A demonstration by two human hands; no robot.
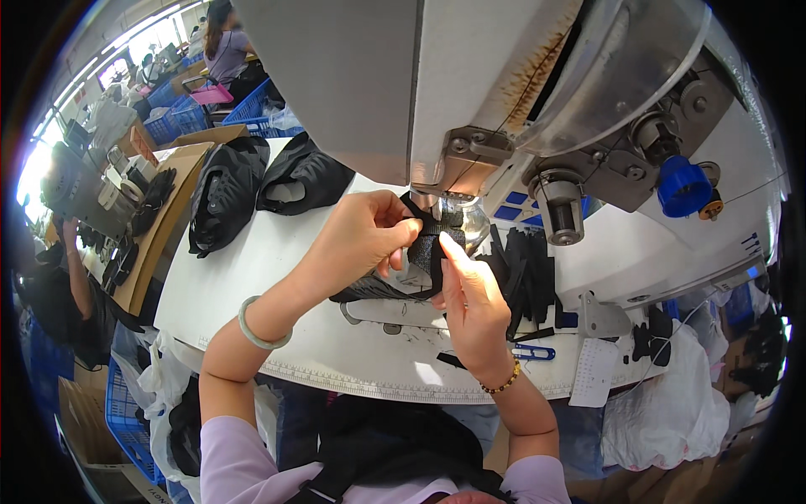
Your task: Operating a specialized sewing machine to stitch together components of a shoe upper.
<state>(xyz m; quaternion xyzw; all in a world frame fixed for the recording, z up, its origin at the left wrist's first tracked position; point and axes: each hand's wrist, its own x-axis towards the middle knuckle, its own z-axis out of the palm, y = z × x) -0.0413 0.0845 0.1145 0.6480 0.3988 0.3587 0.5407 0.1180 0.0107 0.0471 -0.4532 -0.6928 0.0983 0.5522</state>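
Note:
A black fabric shoe upper (427, 249) lies under the needle area of a sewing machine (340, 80), on the white work table (336, 378). My left hand (369, 233) pinches its upper left edge between thumb and fingers, close to the presser foot. On the other side, my right hand (474, 304) grips the right edge, its index finger pressed onto the fabric just below the needle. The lower part of the upper spreads leftward below my left hand. My hands hide part of the piece.
Two black shoe uppers (227, 191) sit at the table's left. Several black strips (527, 273) lie right of my right hand, near blue-handled thread snips (535, 353) and a white card (594, 372). A co-worker (227, 55) sits far left; another person's arm (77, 273) shows nearer.

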